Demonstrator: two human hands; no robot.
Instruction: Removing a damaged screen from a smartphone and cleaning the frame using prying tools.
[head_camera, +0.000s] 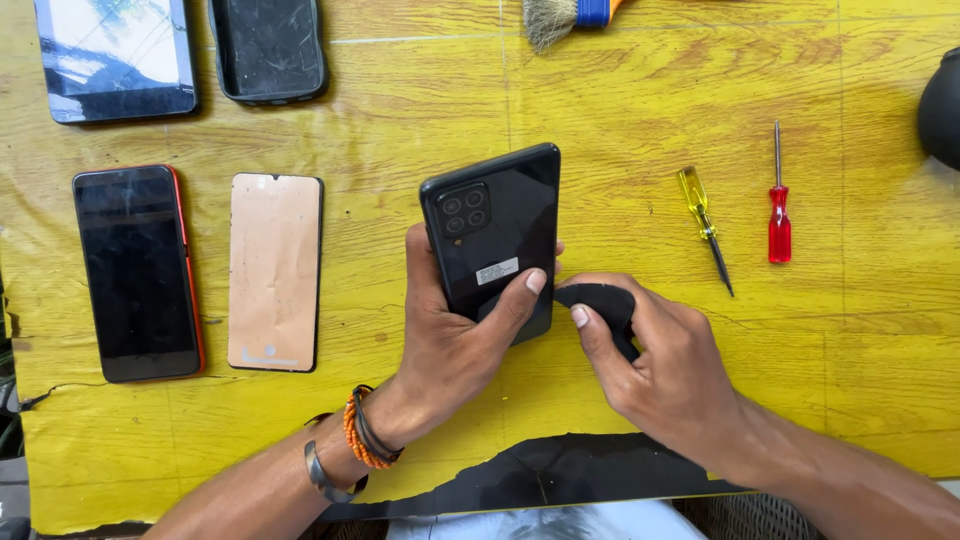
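Left hand (455, 335) tilts black smartphone (495, 235), back up, in firm grip; right hand (655, 365) pinches black cloth (600, 305) w/ fingers beside it.

1. Worktop (640, 120): yellow-painted wood, worn.
2. Far left: phone with bright screen (115, 55), black phone case (268, 48).
3. Left: red-edged phone (138, 272), tan display panel (275, 272), side by side.
4. Right: yellow screwdriver (704, 226), red screwdriver (779, 200).
5. Far edge: brush (562, 16).
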